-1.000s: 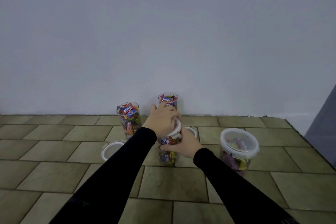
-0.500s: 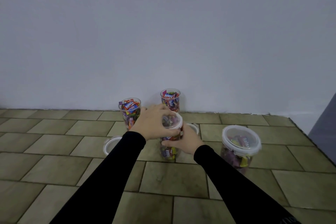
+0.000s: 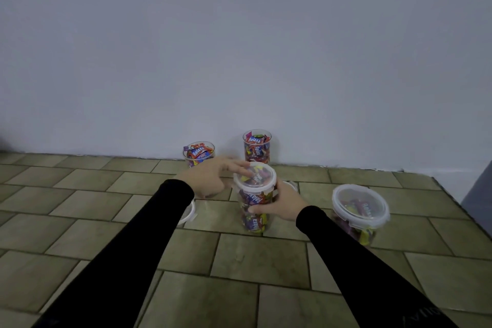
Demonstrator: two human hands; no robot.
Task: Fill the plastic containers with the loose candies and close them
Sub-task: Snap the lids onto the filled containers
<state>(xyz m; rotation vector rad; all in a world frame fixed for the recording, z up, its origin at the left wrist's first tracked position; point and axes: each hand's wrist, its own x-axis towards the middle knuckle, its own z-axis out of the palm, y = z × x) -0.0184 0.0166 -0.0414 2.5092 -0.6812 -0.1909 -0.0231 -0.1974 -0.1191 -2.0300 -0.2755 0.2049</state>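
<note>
A clear plastic container [image 3: 254, 209] full of wrapped candies stands on the tiled floor in the middle, with a white-rimmed lid [image 3: 255, 176] on top. My right hand [image 3: 281, 204] grips its side. My left hand [image 3: 213, 177] is beside it on the left, fingers stretched out, fingertips at the lid's left edge. Two candy-filled containers without lids stand by the wall, one on the left [image 3: 198, 154] and one further right [image 3: 257, 146]. A wider container [image 3: 359, 214] with its lid on sits to the right.
A loose white lid [image 3: 187, 214] lies on the floor, partly hidden under my left forearm. Another lid edge [image 3: 291, 184] peeks out behind my right hand. A white wall [image 3: 239, 61] rises just behind the containers. A grey surface [image 3: 479, 194] is at the far right.
My left hand, which covered and pressed the lid on the middle container, has slid off to the left; the lid top is now uncovered. The right hand keeps its grip.
</note>
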